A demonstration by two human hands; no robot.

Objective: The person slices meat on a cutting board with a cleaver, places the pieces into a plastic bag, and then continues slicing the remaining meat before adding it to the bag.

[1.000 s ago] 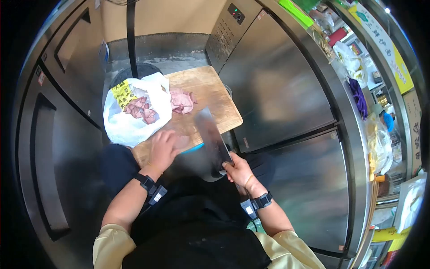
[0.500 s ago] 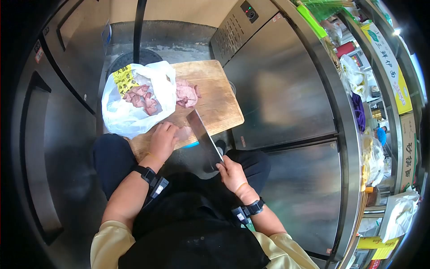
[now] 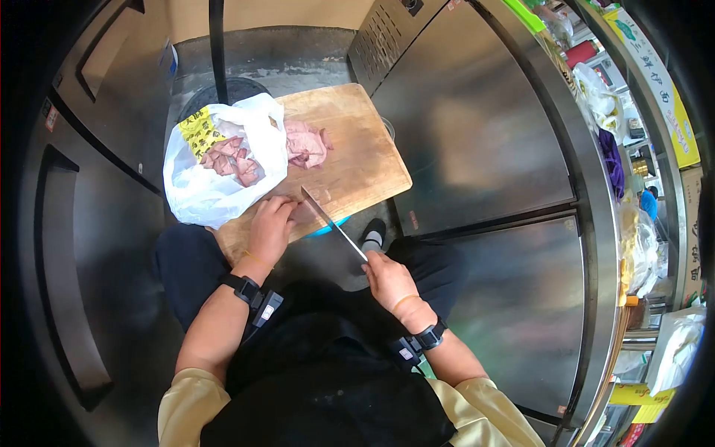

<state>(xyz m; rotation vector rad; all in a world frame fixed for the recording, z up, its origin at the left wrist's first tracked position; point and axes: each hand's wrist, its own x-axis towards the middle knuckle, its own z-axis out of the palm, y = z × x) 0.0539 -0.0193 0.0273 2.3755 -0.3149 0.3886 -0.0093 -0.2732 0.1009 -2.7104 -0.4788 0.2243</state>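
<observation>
My right hand (image 3: 389,281) grips the handle of a cleaver (image 3: 332,222), whose blade stands edge-down on a wooden cutting board (image 3: 365,160). My left hand (image 3: 269,229) presses a piece of pink raw meat (image 3: 307,211) on the board's near edge, right beside the blade. A pile of cut pink meat (image 3: 305,144) lies farther back on the board. A white plastic bag (image 3: 199,186) with more meat pieces inside rests on the board's left part.
Stainless steel cabinet doors (image 3: 477,149) surround the board on the right and left. A black bin (image 3: 223,93) stands behind the bag. A shelf with bags and packets (image 3: 603,104) runs along the right. My shoe (image 3: 372,235) shows below the board.
The cleaver turned from flat and raised to edge-down on the meat by my left hand. My right hand moved slightly forward. The view shifted a little.
</observation>
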